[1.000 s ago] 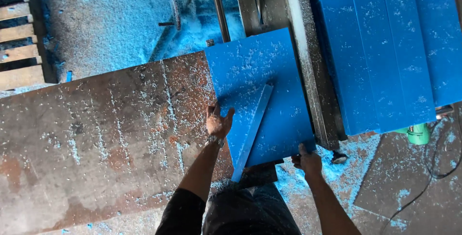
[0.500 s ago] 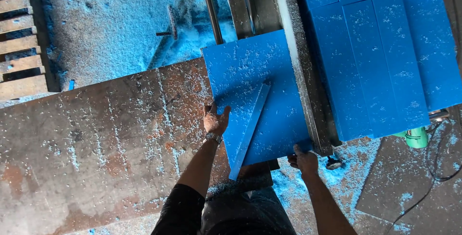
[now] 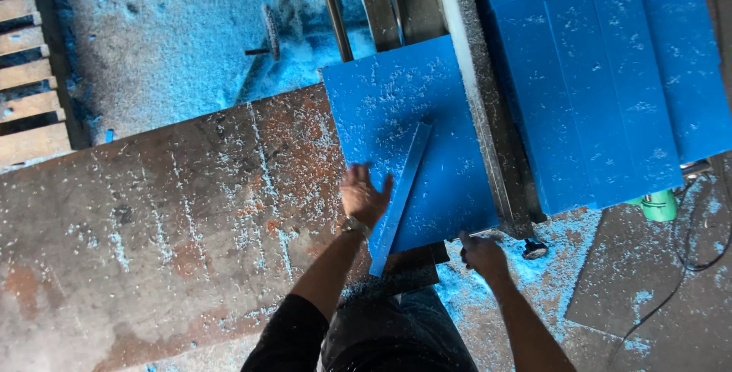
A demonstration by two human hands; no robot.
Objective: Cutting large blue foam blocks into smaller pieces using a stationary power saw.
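Note:
A square blue plastic slab (image 3: 396, 105) lies on the right end of a rusty metal table (image 3: 168, 212), dusted with blue shavings. A narrow blue strip (image 3: 402, 197) rests diagonally across the slab. My left hand (image 3: 364, 197) lies flat, fingers spread, on the slab's near left part, just left of the strip. My right hand (image 3: 480, 256) is closed at the slab's near right corner, beside a dark handle (image 3: 532, 248); what it grips is hard to tell.
A metal guide rail (image 3: 476, 105) runs along the slab's right edge. Several long blue slabs (image 3: 610, 82) lie side by side to the right. Blue shavings (image 3: 175, 44) cover the floor. Wooden slats (image 3: 30, 67) at left, a green bottle (image 3: 659, 206) and cable (image 3: 698, 219) at right.
The view has shifted a little. My left hand has opened flat on the slab beside the strip. My right hand stays at the slab's near right corner.

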